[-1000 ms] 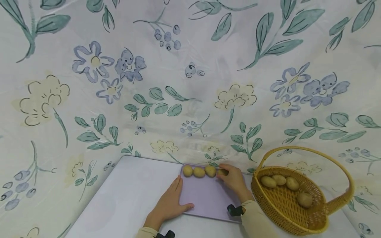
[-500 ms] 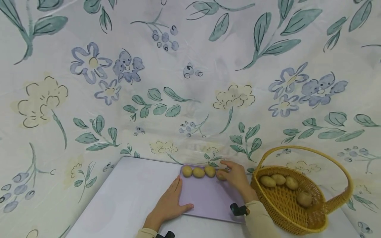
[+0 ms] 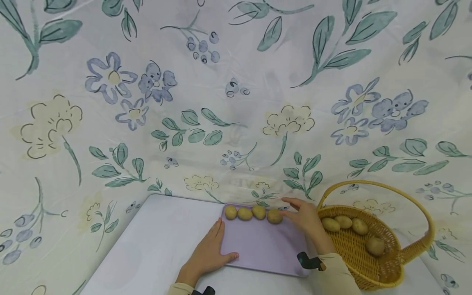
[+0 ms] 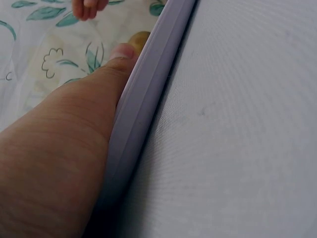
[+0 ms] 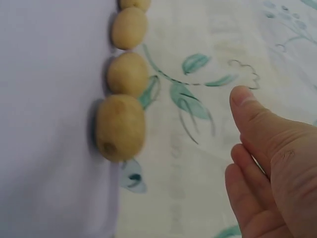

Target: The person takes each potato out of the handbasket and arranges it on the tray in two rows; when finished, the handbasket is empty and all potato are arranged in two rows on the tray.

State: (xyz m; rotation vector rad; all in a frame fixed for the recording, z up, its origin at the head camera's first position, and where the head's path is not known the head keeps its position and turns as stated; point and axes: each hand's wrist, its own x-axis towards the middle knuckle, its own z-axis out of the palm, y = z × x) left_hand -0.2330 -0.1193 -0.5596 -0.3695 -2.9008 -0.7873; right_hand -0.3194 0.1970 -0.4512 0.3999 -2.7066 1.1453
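A lilac tray [image 3: 262, 246] lies on the white table, with several potatoes in a row along its far edge. At the right end of that row sits the nearest potato [image 3: 274, 216] to my right hand [image 3: 309, 221]. That hand is off the potato, fingers and thumb apart, holding nothing; the right wrist view shows a gap between the potato [image 5: 120, 128] and the thumb [image 5: 252, 111]. My left hand [image 3: 208, 252] rests along the tray's left side with extended fingers. In the left wrist view its thumb lies against the tray rim [image 4: 143, 99].
On the right stands a wicker basket [image 3: 365, 258] with a tall arched handle [image 3: 402, 198] and several potatoes inside. Behind the table hangs a floral cloth [image 3: 236, 102]. White table surface [image 3: 166, 233] stretches left of the tray.
My right hand has let go of the rightmost potato and moved right, away from it, toward the basket. That potato now sits fully visible in the row. The left hand has stayed put.
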